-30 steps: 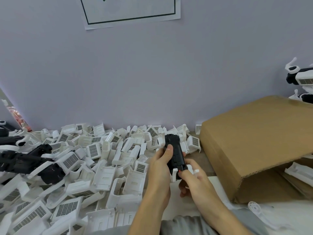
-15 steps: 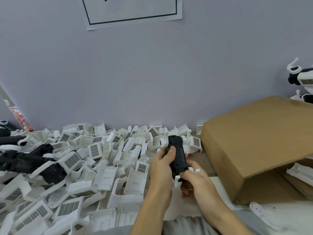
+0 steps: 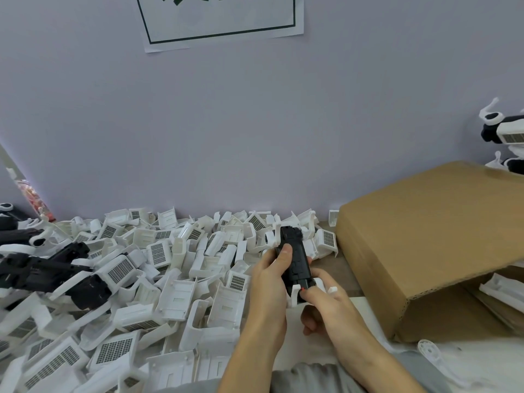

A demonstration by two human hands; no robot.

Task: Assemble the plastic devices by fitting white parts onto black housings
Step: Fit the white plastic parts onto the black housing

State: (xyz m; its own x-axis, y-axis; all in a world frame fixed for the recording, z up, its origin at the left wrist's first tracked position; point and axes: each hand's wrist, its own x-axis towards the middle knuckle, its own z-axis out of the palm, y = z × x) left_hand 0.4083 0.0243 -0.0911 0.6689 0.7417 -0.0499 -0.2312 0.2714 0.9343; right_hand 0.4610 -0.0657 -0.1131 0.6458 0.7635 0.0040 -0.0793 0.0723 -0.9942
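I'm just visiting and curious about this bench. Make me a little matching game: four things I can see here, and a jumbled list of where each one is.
Things:
1. black housing
2. cardboard box
3. pile of white parts
4. paper sign

Places:
A. on the wall, top of view
B. spread over the table, left of the hands
C. held in the left hand and right hand
D. on the table, right of the hands

Pairs: 1-C, 2-D, 3-B, 4-A
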